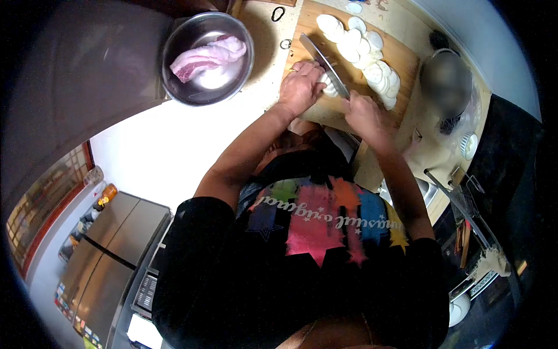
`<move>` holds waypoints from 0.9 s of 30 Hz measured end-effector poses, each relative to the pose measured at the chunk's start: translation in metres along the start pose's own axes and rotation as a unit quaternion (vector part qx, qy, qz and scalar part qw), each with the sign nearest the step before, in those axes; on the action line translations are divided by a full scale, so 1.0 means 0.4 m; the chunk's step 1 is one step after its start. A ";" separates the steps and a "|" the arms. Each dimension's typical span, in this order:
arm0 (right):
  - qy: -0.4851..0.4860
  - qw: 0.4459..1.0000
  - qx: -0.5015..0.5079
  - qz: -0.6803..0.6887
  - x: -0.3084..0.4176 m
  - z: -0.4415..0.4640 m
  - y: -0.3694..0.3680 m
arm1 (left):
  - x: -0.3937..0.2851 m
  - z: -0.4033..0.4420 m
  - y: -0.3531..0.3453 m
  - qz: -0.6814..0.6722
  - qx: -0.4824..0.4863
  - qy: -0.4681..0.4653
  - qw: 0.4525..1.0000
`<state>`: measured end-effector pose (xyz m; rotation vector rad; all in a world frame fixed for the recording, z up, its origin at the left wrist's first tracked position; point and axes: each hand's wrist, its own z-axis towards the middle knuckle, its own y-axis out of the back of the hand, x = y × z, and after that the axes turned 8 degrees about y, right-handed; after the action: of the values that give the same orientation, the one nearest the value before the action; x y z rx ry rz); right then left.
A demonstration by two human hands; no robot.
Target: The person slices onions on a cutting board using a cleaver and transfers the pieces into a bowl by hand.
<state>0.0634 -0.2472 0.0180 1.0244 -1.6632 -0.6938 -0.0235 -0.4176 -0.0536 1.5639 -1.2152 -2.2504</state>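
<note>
My right hand point(367, 119) is closed round the handle of a kitchen knife point(318, 56). Its long blade slants up and left over the cutting board point(401, 55). Just left of the blade, my left hand point(302, 87) is closed with bent fingers on a partly sliced white vegetable point(328, 86), mostly hidden by hand and blade. Overlapping pale round slices point(354, 46) form a row along the board's far right side, with another fanned pile point(382, 81) nearer my right hand. I cannot tell the vegetable's exact kind.
Left of the board stands a steel bowl point(247, 75) holding a slab of raw meat point(209, 56). A black loop point(278, 14) lies on the counter. Farther right are a blurred dark round object point(446, 83), a white ridged lid-like item point(468, 145) and a sink point(429, 191).
</note>
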 end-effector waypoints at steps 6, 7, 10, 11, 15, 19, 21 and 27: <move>-0.026 0.999 -0.028 0.011 0.002 0.009 -0.009 | -0.003 -0.002 0.005 0.009 0.011 0.016 1.000; -0.025 0.999 -0.028 0.010 0.006 0.005 0.005 | 0.003 -0.005 -0.002 0.004 0.009 0.015 1.000; -0.005 0.998 -0.056 0.035 0.027 -0.025 0.041 | 0.008 -0.006 -0.003 0.005 0.009 0.019 1.000; -0.002 0.999 -0.035 0.010 0.027 -0.035 0.048 | 0.006 -0.005 -0.003 0.009 0.013 0.022 1.000; -0.004 1.000 -0.004 -0.006 0.006 -0.015 0.004 | 0.016 -0.005 -0.007 0.016 -0.026 -0.021 0.999; -0.037 0.999 0.002 -0.003 0.016 0.020 -0.042 | 0.020 -0.008 -0.003 -0.006 -0.031 -0.027 0.999; -0.024 0.999 -0.035 -0.009 0.020 0.013 -0.042 | 0.017 -0.020 0.001 -0.024 -0.018 -0.021 0.999; 0.000 1.000 -0.020 0.010 0.024 -0.009 0.028 | 0.037 -0.015 -0.006 -0.005 -0.033 -0.043 0.998</move>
<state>0.0625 -0.2502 0.0328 0.9782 -1.6515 -0.7118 -0.0244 -0.4269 -0.0667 1.4663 -1.1428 -2.3623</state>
